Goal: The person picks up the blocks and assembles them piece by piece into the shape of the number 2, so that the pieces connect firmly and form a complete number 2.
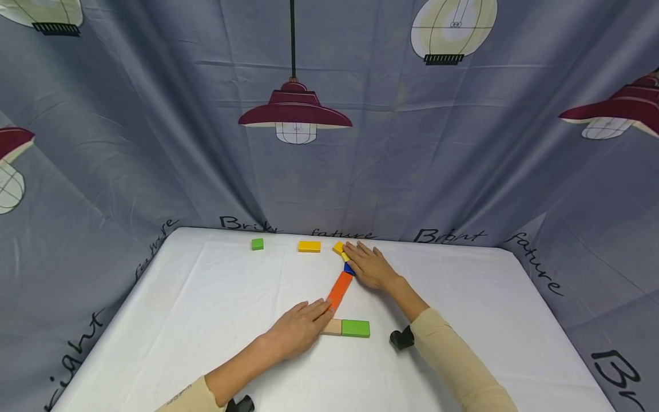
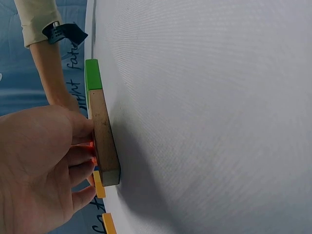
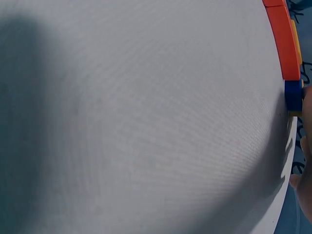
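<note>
My left hand (image 1: pixel 296 331) lies with its fingers stretched over the near end of an orange block (image 1: pixel 341 289). Under and beside it is a plain wooden block (image 1: pixel 333 327), end to end with a green block (image 1: pixel 356 328). In the left wrist view the wooden block (image 2: pixel 105 131) lies along the fingers, none curled round it. My right hand (image 1: pixel 372 268) reaches across the far end of the row with extended fingers. Beside its fingertips are a blue block (image 1: pixel 349 268) touching the orange one, a small yellow piece (image 1: pixel 345 257) and another yellow block (image 1: pixel 337 248).
Toward the back of the white table (image 1: pixel 216 297) lie a separate yellow block (image 1: pixel 309 246) and a small green block (image 1: pixel 257 244). A grey-blue curtain (image 1: pixel 319 189) with printed lamps hangs round the back and sides. Black devices (image 1: pixel 401 338) are on the wrists.
</note>
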### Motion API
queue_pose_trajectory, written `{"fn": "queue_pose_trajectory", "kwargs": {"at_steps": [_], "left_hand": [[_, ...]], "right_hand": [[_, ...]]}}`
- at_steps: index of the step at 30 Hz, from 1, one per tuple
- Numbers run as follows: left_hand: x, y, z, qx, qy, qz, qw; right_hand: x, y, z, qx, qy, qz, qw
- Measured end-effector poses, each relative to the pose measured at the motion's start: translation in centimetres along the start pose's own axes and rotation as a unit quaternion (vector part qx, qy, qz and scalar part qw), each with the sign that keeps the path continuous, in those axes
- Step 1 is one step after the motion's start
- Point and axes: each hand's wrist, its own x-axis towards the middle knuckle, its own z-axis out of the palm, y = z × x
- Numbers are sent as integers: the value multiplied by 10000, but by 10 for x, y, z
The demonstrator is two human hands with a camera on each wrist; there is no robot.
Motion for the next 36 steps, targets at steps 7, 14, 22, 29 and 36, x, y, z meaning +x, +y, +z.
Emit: {"fn": "queue_pose_trajectory", "kwargs": {"at_steps": [7, 14, 22, 29, 36], "left_hand": [[4, -2, -3, 26, 37, 2, 10000], [13, -9, -6, -440, 118, 114, 9989], [35, -43, -8, -1855, 753, -652, 9776], [59, -91, -3, -2643, 1543, -1593, 9386], [77, -122, 4, -2815, 1440, -2102, 9251]], "right_hand": [[2, 1, 0, -105, -61, -22, 9999], [2, 2, 0, -24, -11, -48, 10000], [1, 3, 4, 114, 15, 12, 9999], [0, 2, 3, 59, -14, -8, 10000], [1, -1, 1, -192, -32, -103, 9998]]}}
